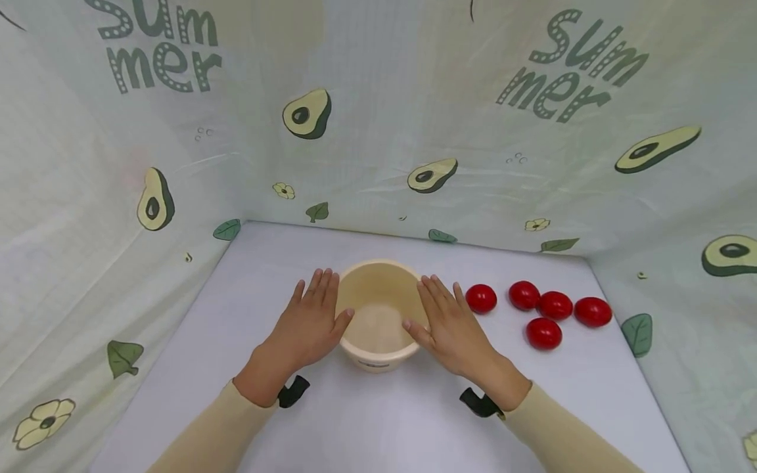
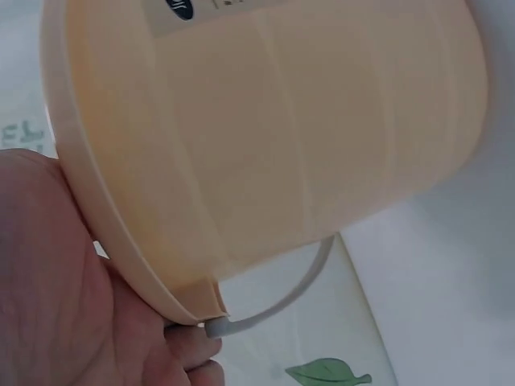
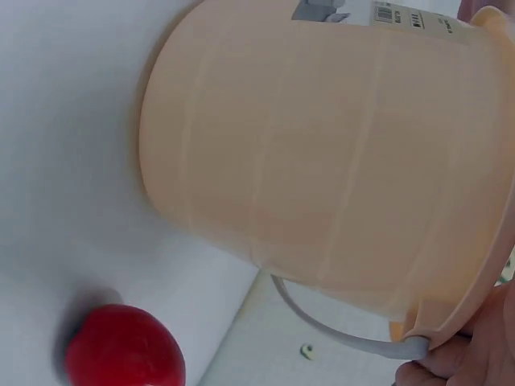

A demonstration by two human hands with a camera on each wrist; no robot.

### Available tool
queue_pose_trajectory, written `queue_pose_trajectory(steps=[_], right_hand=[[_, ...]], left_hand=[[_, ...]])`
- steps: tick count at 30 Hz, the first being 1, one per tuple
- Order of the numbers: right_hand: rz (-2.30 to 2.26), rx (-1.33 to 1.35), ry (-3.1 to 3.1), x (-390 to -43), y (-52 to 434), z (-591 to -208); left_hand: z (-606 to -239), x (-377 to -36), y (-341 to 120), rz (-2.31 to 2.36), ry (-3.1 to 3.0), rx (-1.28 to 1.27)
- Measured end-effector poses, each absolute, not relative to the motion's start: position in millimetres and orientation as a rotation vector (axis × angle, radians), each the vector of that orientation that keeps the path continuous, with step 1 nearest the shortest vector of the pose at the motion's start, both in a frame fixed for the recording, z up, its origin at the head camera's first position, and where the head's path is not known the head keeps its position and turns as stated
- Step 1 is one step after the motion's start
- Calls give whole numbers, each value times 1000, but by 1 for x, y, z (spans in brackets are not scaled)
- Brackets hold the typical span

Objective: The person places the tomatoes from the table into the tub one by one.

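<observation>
A cream plastic bucket (image 1: 378,360) stands upright on the white table (image 1: 378,427), its inside bare. My left hand (image 1: 313,322) rests on the bucket's left rim with straight fingers, thumb lying over the edge. My right hand (image 1: 446,322) mirrors it on the right rim, fingers straight. In the left wrist view the bucket wall (image 2: 282,137) fills the frame, with my left hand (image 2: 48,281) against the rim and the grey wire handle (image 2: 290,293) hanging down. The right wrist view shows the bucket (image 3: 322,161), my right hand (image 3: 475,354) at its rim, and a red tomato (image 3: 122,346).
Several red tomatoes (image 1: 543,333) lie in a loose group on the table right of the bucket, the closest (image 1: 481,298) just beyond my right fingertips. Cloth walls (image 1: 384,131) printed with avocados enclose the table at the back and on both sides.
</observation>
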State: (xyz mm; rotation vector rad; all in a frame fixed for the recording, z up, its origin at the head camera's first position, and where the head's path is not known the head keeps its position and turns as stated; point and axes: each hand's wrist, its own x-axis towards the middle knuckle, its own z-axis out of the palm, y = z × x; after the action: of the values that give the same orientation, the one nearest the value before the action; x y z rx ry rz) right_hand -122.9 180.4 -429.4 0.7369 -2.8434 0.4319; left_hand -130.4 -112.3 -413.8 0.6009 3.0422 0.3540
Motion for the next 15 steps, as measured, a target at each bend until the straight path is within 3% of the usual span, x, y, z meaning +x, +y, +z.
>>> queue_pose_trajectory(steps=[7, 15], right_hand=[[450, 725, -2838, -104, 186, -431], [488, 528, -2698, -130, 228, -432]], left_hand=[[-413, -120, -110, 354, 3046, 641], [-417, -123, -112, 396, 3025, 630]])
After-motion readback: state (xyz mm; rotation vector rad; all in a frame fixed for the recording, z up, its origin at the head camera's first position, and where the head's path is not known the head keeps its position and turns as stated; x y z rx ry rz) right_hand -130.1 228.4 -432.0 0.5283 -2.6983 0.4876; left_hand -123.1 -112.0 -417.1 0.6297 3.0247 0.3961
